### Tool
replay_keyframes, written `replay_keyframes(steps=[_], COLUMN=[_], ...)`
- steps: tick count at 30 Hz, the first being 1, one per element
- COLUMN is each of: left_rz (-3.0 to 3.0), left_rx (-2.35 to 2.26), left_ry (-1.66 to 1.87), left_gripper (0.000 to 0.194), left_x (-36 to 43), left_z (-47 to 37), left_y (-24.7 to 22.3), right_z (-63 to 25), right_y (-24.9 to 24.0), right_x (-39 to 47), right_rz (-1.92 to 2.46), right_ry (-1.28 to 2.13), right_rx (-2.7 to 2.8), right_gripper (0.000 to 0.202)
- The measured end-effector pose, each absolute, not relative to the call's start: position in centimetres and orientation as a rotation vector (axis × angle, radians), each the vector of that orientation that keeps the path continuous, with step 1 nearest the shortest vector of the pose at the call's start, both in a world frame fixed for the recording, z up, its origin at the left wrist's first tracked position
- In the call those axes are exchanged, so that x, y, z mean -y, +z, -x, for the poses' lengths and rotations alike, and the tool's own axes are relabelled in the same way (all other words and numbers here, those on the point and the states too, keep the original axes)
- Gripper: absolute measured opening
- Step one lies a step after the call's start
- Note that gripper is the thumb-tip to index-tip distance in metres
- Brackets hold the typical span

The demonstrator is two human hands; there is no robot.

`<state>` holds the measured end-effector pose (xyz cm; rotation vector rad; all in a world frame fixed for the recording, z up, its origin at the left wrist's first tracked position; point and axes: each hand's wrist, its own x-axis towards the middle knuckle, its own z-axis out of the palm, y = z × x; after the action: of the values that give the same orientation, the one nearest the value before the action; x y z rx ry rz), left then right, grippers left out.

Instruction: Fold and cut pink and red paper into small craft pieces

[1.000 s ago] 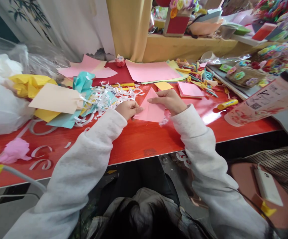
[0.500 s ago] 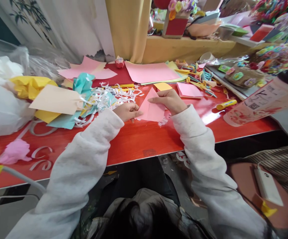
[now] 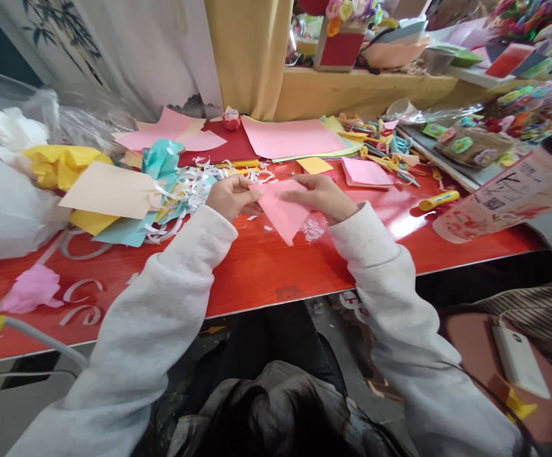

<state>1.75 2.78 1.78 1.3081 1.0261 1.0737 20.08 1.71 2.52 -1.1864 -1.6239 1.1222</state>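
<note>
Red tabletop (image 3: 261,279); left hand (image 3: 232,198) and right hand (image 3: 324,198), angled inward, pinch triangular pink paper (image 3: 282,214) at opposite sides.

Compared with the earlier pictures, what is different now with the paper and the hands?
The pink paper has turned: its point, earlier away from the person, now faces them. The left hand moved slightly forward, to its left corner. The right hand still holds it; the peach sheet stayed put.

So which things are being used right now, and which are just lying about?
In use:
- pink paper, held by the left hand and right hand

Lying about, it seems:
- white paper strips
- peach paper
- yellow tube
- cup
</note>
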Motion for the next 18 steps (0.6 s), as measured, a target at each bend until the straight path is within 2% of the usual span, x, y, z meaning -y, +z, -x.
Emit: replay_keyframes(steps=[3, 5, 10, 14, 18], left_rz=[-1.104, -0.969, -0.876, -0.982, -1.123], left_rx=[-0.98, -0.927, -0.897, -0.913, -1.03], left_ry=[1.288, 1.403, 1.401, 1.316, 1.333], left_gripper=[0.015, 0.016, 0.016, 0.02, 0.012], left_x=[-2.8, -2.9, -2.9, -2.6, -2.2], left_z=[-1.4, -1.4, -1.6, -2.4, -2.9], left_y=[2.0, 2.0, 1.2, 0.5, 0.5], right_z=[-20.5, -20.3, -18.3, -17.2, -17.2], right_y=[2.5, 2.6, 2.3, 0.8, 0.0], right_x=[-2.4, -2.4, -0.8, -0.8, -1.7], right_rz=[1.12, 1.075, 0.771, 0.773, 0.848], right_ry=[1.133, 1.258, 1.655, 1.549, 1.493], right_rx=[1.304, 1.224, 1.474, 1.389, 1.306], right_gripper=[0.038, 0.041, 0.047, 0.03, 0.02])
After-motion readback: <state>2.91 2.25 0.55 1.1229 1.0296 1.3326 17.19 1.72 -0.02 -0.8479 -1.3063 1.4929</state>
